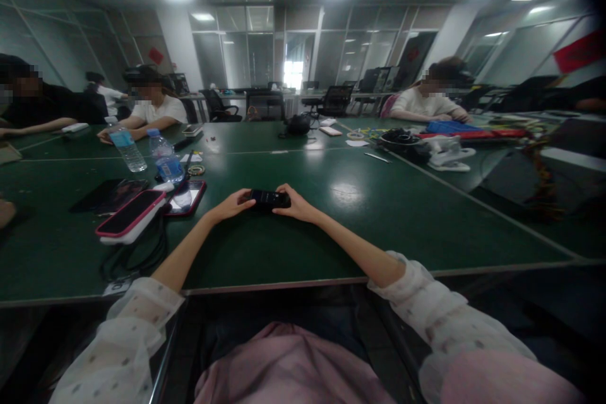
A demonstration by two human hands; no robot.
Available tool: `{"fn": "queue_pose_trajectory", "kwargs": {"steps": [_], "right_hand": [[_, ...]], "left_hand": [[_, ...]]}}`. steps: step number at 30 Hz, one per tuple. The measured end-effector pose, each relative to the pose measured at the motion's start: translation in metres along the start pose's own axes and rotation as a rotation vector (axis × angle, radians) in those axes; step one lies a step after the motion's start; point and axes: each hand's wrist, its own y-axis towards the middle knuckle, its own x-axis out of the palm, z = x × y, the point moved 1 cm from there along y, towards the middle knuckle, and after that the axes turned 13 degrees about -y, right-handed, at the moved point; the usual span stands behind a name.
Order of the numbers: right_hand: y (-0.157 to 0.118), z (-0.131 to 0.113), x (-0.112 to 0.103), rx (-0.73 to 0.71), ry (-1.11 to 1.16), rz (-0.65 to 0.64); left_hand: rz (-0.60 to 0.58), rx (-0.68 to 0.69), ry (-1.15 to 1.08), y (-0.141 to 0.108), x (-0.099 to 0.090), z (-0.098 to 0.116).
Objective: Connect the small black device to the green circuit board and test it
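Note:
A dark smartphone [267, 198] is held sideways just over the green table [303, 246], its screen facing up with faint marks on it. My left hand [233, 204] grips the phone's left end, thumb along the near edge. At the other end my right hand [297, 204] holds it, fingers behind and thumb in front. Left of my left hand lies a phone in a red case [188, 197], its screen pale. Nearer to me, a pink-rimmed phone [132, 213] rests on a white item, with black cables [142, 252] beside it.
Two water bottles, one tilted [127, 146] and one with a blue label [165, 158], stand at the left. A black bundle [298, 124] sits at the far edge. Cables, a white clamp-like object [449, 153] and a pen [377, 157] lie right. Several people sit around the table.

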Motion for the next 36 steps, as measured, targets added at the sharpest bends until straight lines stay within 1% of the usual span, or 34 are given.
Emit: {"fn": "queue_pose_trajectory", "kwargs": {"steps": [6,13,21,26,30,36], "right_hand": [[0.001,0.000,0.003,-0.028,0.059,-0.004],[0.001,-0.003,0.002,-0.039,0.148,-0.042],[0.001,-0.006,-0.005,0.066,0.248,-0.174],[0.001,-0.005,-0.008,0.113,0.349,-0.229],[0.002,-0.006,-0.010,0.131,0.391,-0.224],[0.002,-0.004,-0.011,0.098,0.437,-0.217]], "left_hand": [[-0.028,-0.006,-0.005,0.001,0.001,0.001],[-0.021,-0.046,-0.037,-0.004,0.006,0.011],[-0.003,-0.048,-0.082,-0.004,0.009,0.013],[-0.003,-0.048,-0.097,-0.005,0.009,0.013],[-0.002,-0.054,-0.088,-0.005,0.008,0.014],[-0.014,-0.051,-0.075,-0.003,0.008,0.012]]}}
